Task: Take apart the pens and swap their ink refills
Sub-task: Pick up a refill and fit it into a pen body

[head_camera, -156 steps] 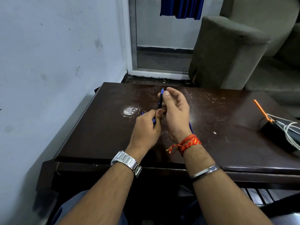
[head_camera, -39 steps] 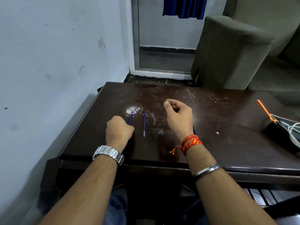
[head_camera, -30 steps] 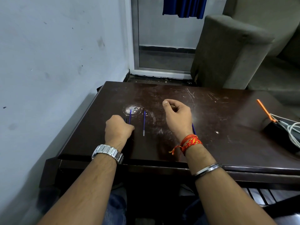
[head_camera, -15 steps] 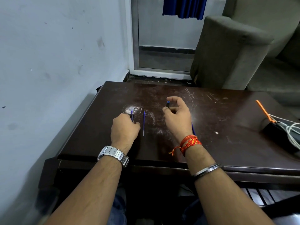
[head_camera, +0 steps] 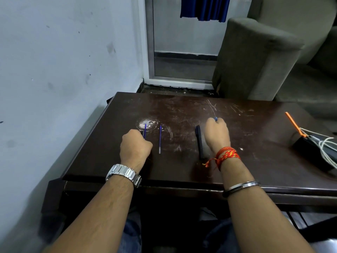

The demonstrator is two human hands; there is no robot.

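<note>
Left hand: your left hand was curled shut over a thin blue ink refill on the scratched dark wooden table.
Loose refill: a second blue refill lay just beside it.
Right hand: your right hand pinched what looked like a small blue pen piece.
Barrel: a dark pen barrel lay alongside that hand.

Two thin blue ink refills lie parallel on a dark table, the left refill partly hidden. To their right lies a dark pen barrel, lengthwise.
</note>
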